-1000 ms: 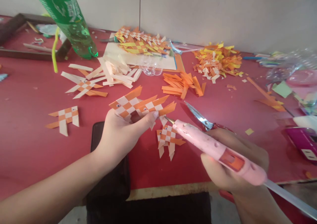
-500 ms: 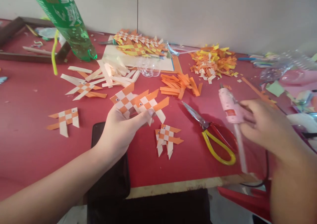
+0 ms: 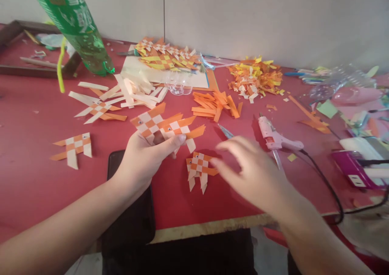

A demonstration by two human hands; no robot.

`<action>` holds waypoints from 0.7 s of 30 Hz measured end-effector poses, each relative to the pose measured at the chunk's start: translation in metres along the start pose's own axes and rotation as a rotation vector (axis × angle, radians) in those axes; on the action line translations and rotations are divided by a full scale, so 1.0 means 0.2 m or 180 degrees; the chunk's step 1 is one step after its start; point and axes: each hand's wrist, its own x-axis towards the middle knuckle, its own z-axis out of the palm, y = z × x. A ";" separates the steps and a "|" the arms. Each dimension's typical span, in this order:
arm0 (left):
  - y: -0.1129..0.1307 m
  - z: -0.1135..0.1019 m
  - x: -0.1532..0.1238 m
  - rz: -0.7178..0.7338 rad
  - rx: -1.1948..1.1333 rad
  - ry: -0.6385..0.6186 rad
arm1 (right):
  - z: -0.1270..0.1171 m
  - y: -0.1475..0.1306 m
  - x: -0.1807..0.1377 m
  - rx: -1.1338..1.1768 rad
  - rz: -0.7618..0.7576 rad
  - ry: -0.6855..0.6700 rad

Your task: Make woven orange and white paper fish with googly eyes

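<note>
Clock directions are from the middle of the view, ok. Left hand [image 3: 146, 155] is a bit past 8, fingers closed with the thumb pinching a couple of overlapping woven paper fish [image 3: 174, 129], orange and white checks, up off the bench [image 3: 176, 214] at about 9. Right hand [image 3: 261, 181] is at 4, nothing in its grip, thumb and fingers loosely apart. Its tips are right by the tail of another overlapping fish pair [image 3: 199, 163] lying at 6; honestly can't tell if they're touching. A metal blade [image 3: 225, 131] pokes out just above that hand. Pink glue gun [image 3: 270, 134] is lying on its side at 3, cord [image 3: 326, 181] trailing off toward 4. One more fish [image 3: 77, 145] sits way out at 9, cream strips [image 3: 139, 89] are at 10 with the green bottle [image 3: 86, 39] farther out, and there's a messy scrap pile [image 3: 257, 78] at 2.
</note>
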 end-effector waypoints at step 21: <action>-0.01 0.02 -0.01 -0.0185 -0.0679 0.0029 | -0.08 0.01 0.16 0.2906 0.0138 -0.0743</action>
